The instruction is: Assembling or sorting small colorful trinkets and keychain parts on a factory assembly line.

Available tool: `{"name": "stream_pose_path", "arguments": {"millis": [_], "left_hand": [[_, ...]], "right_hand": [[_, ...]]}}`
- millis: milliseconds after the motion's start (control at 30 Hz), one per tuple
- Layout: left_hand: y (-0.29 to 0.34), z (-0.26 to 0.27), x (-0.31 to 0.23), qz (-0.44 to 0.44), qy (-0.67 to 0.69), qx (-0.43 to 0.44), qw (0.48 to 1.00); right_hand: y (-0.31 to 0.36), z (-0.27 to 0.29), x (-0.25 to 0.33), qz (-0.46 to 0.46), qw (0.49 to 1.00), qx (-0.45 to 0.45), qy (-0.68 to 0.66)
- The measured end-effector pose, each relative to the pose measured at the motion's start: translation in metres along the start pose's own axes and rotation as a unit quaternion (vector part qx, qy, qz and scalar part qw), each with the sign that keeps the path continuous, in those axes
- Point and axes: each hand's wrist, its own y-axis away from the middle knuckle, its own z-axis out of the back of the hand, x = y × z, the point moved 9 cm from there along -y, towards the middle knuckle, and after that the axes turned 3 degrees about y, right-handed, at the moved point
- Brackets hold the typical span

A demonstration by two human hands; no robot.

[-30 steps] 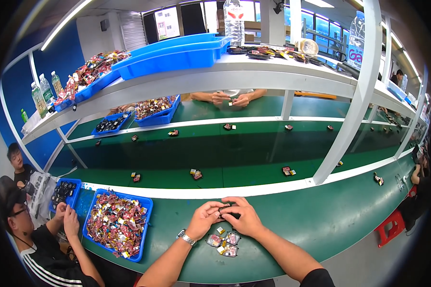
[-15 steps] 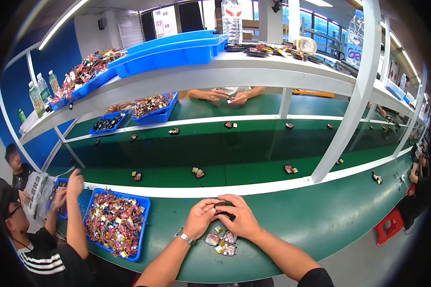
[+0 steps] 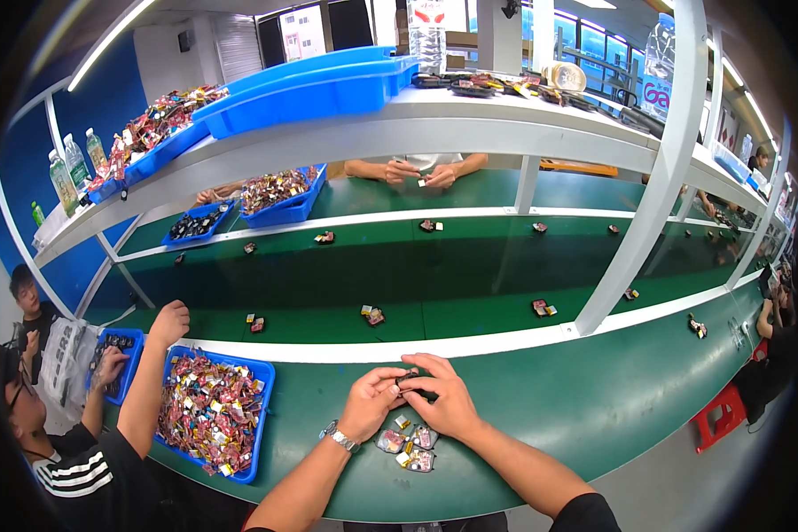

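My left hand (image 3: 370, 406) and my right hand (image 3: 441, 401) meet over the green table. Between their fingertips they pinch a small black casing (image 3: 409, 379), mostly covered by the fingers. The left wrist wears a metal watch. Just below the hands, a few small dark-edged assemblies (image 3: 392, 441) lie grouped on the tabletop, with red circuit boards and yellow-and-white pieces on them.
A blue tray (image 3: 269, 390) heaped with red circuit pieces stands to my left, beside a co-worker's arm (image 3: 146, 399). Beyond the white rail (image 3: 346, 353), assemblies sit spaced along a green belt (image 3: 470, 321). A white post (image 3: 634, 213) rises at right; a shelf (image 3: 346, 133) spans above.
My hands keep nearly the same place around the black casing, with small finger shifts. Assemblies on the near belt have slid slightly right. The co-worker's raised hand has moved right towards the belt.
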Motion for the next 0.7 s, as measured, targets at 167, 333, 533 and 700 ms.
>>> {"name": "stream_pose_path", "arguments": {"millis": [167, 333, 533, 700], "left_hand": [[0.001, 0.001, -0.007, -0.023, -0.015, -0.019, 0.999], [0.002, 0.000, -0.002, -0.012, -0.010, -0.021, 1.000], [0.003, -0.002, -0.005, -0.020, -0.025, -0.038, 0.999], [0.000, 0.004, -0.008, -0.044, -0.063, -0.028, 0.997]], "right_hand": [[0.002, -0.001, 0.000, -0.009, 1.000, -0.001, 0.003], [0.005, -0.002, -0.005, -0.037, 0.999, -0.003, -0.009], [0.005, -0.002, -0.009, -0.051, 0.998, -0.012, -0.036], [-0.002, -0.006, -0.002, -0.021, 0.999, 0.024, -0.008]]}}
